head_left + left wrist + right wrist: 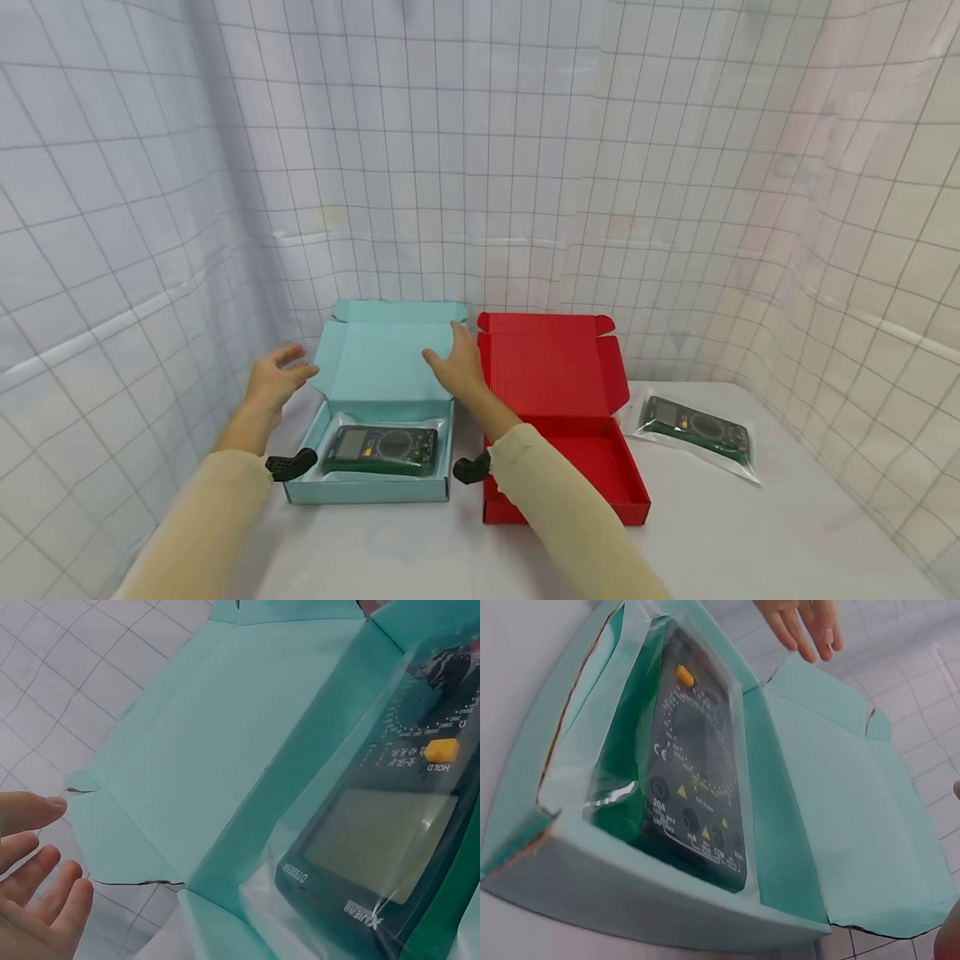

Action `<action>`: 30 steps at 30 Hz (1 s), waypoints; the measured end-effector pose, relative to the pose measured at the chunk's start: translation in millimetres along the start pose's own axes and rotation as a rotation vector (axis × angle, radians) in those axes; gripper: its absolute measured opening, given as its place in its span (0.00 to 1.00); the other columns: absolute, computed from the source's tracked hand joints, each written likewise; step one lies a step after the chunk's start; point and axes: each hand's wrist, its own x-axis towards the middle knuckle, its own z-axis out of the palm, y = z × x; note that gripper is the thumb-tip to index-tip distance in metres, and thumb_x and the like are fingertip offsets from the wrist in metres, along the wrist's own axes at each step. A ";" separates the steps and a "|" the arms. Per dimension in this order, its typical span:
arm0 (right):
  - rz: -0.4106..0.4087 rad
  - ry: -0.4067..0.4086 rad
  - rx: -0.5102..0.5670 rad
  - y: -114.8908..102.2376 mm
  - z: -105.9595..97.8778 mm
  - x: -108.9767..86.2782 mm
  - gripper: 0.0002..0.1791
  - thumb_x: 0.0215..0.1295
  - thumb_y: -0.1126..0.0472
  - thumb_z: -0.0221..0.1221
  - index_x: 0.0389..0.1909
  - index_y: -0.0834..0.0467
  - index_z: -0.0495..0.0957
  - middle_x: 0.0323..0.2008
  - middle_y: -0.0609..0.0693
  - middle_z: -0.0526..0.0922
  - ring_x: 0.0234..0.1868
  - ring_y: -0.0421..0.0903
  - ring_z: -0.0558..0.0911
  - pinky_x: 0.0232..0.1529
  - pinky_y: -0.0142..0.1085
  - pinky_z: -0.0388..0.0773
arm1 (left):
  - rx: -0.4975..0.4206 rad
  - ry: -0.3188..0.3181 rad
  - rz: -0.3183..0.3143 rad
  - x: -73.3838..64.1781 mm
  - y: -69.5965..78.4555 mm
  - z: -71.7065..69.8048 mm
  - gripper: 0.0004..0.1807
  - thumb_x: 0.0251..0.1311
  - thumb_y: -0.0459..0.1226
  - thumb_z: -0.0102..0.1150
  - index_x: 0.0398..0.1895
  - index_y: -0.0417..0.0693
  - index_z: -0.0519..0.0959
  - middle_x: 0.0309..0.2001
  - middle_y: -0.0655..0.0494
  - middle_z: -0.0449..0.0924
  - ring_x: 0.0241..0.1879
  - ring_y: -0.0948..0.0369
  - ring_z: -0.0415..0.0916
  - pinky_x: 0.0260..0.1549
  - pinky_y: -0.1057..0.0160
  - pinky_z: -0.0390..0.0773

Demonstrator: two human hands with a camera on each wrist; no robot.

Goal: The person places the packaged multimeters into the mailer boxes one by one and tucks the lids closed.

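A light teal cardboard box [367,492] stands with its lid [390,358] raised at the back. Inside lies a multimeter [382,446] in a clear plastic bag, its screen, yellow button and dial facing up. My left hand [273,379] is beside the lid's left edge, fingers loosely spread and holding nothing; the left wrist view shows its fingertips [56,802] near the side flap. On the lid's other side, my right hand [459,362] has its thumb and fingers apart and overlaps the lid's right edge in the head view. Only a sliver of it shows in the right wrist view.
A red box [566,508] with its lid [551,367] up stands right of the teal one, partly behind my right forearm. Farther right, another bagged multimeter [697,429] lies on the white table [795,533]. Gridded white curtains [525,150] enclose the back and sides.
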 end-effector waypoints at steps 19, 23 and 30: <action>0.185 0.216 0.116 -1.8 3.8 -2.5 0.19 0.73 0.69 0.62 0.63 0.66 0.80 0.53 0.60 0.85 0.54 0.54 0.84 0.53 0.43 0.83 | -0.083 0.010 -0.099 4.4 -16.9 9.6 0.29 0.74 0.30 0.58 0.75 0.32 0.65 0.73 0.35 0.63 0.63 0.53 0.72 0.55 0.66 0.79; 0.205 0.231 0.140 -3.1 1.1 -1.4 0.17 0.72 0.69 0.63 0.59 0.62 0.84 0.48 0.56 0.88 0.52 0.52 0.83 0.48 0.40 0.85 | -0.091 -0.012 -0.086 3.5 -19.6 7.4 0.29 0.74 0.30 0.59 0.75 0.32 0.65 0.74 0.36 0.61 0.58 0.59 0.76 0.53 0.68 0.79; 0.231 0.226 0.163 -6.0 -2.7 -2.8 0.14 0.70 0.67 0.66 0.55 0.60 0.87 0.44 0.52 0.88 0.56 0.53 0.78 0.45 0.39 0.85 | -0.074 -0.031 -0.041 -0.2 -21.6 4.9 0.30 0.73 0.31 0.60 0.74 0.30 0.66 0.71 0.34 0.66 0.44 0.73 0.78 0.52 0.67 0.80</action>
